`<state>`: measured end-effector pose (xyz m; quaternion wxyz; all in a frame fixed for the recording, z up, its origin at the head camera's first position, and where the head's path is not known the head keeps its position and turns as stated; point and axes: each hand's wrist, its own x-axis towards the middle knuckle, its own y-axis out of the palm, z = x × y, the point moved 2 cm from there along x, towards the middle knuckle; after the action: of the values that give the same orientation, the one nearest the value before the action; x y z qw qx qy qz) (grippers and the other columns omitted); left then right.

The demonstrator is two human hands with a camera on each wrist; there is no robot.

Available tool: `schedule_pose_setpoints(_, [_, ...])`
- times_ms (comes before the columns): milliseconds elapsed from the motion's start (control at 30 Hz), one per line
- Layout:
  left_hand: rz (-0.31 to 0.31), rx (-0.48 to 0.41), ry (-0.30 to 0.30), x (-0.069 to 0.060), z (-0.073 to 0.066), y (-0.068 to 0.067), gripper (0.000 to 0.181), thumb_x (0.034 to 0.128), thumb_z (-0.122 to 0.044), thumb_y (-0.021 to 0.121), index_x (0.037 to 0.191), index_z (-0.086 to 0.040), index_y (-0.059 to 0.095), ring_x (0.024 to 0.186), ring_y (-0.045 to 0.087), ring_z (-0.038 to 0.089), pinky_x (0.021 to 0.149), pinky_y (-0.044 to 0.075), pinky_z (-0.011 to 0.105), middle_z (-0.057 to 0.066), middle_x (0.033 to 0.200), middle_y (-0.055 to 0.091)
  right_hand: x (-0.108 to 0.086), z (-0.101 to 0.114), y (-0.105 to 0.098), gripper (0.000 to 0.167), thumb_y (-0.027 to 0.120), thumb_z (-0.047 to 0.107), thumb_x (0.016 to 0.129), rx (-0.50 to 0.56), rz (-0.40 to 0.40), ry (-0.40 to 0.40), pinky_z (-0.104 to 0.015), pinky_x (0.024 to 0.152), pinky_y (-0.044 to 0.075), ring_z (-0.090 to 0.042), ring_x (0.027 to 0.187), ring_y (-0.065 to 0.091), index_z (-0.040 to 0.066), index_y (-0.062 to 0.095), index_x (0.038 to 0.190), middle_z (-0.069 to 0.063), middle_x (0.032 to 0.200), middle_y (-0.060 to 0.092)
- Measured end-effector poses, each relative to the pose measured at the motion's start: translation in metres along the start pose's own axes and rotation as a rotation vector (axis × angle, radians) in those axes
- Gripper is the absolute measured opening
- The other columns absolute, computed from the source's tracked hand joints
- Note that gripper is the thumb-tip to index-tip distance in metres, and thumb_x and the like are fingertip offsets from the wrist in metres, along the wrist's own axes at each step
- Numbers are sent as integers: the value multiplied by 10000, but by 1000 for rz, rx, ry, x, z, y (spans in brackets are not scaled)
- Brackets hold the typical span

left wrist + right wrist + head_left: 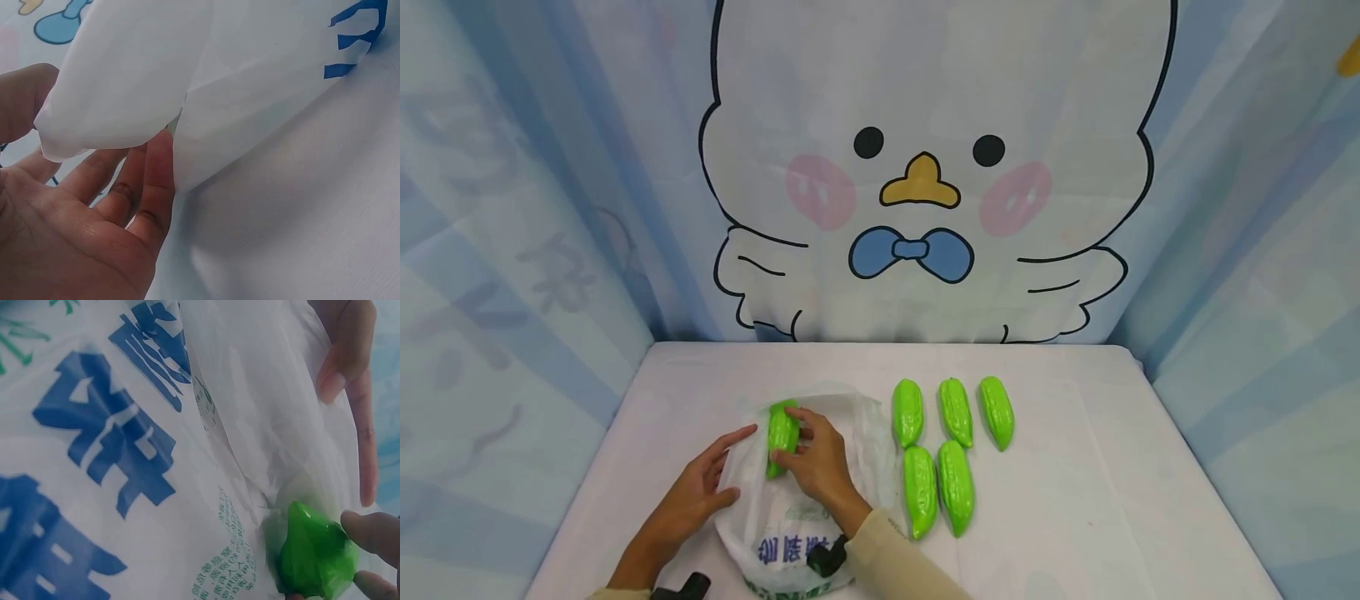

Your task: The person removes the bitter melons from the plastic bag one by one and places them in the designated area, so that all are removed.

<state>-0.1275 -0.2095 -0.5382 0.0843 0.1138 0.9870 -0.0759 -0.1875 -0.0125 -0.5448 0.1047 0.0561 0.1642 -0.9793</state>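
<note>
A white plastic bag (872, 442) with blue printed characters lies on the table, its mouth spread. My right hand (820, 458) pinches a glossy green, ribbed, oblong fruit-like piece (782, 437) between thumb and fingers, over the bag's mouth. In the right wrist view that green piece (315, 556) is against the white plastic, its far end hidden. At the bag's left edge is my left hand (696, 487), thumb and fingers spread wide apart and touching the plastic. The left wrist view shows the bag (137, 69) partly covering the left hand's fingertips.
Several similar green pieces (956, 487) lie in two rows on the white table (1075, 500), right of the bag. A curtain (925, 308) with a cartoon bird stands behind the table's back edge. Blue patterned curtains (512, 333) flank both sides.
</note>
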Motion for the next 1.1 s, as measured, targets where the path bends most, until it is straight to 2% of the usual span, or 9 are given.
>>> schedule_pose_setpoints(233, [25,-14,-2,-1,-1,1,875,937,-63,753,1679,-192,309,1468,494,470,1013,605,341,202,1741,283,0,-2,-2,640,868,112,873,27,15,3,-373,939,636,-211,1147,708,291,647,1447,-68,1427,640])
schedule_pose_setpoints(400, [-2,-3,-36,-2,-4,0,930,890,-7,762,1678,-218,315,1498,462,480,1029,597,356,197,1751,267,-3,-1,-5,645,867,97,868,54,20,13,-372,940,636,-222,1170,712,286,654,1447,-71,1433,646])
schedule_pose_setpoints(533, [1,-7,-28,-3,-3,-2,926,895,-3,756,1679,-211,311,1502,451,481,1027,598,346,200,1747,275,-8,1,-8,649,867,104,870,68,25,6,-348,943,633,-229,1208,705,289,651,1453,-67,1451,641])
schedule_pose_setpoints(700, [-1,6,-18,-4,-3,-3,910,910,-44,766,1681,-203,307,1479,485,469,1016,602,335,216,1731,305,-17,4,-17,640,869,103,866,95,25,-7,-343,922,639,-256,1206,711,292,662,1441,-87,1437,648])
schedule_pose_setpoints(933, [-13,11,-20,-4,-3,-2,915,899,1,741,1681,-189,306,1467,504,478,1014,605,368,233,1711,340,-32,8,-31,647,861,94,874,144,48,-48,-343,914,641,-297,1220,710,287,651,1456,-108,1464,624])
schedule_pose_setpoints(1100, [-12,5,-16,-5,-3,-2,907,906,-21,754,1679,-198,314,1438,545,456,1005,609,361,225,1694,378,-42,15,-42,659,847,77,884,200,83,-90,-318,954,622,-305,1302,657,254,632,1481,-89,1541,571])
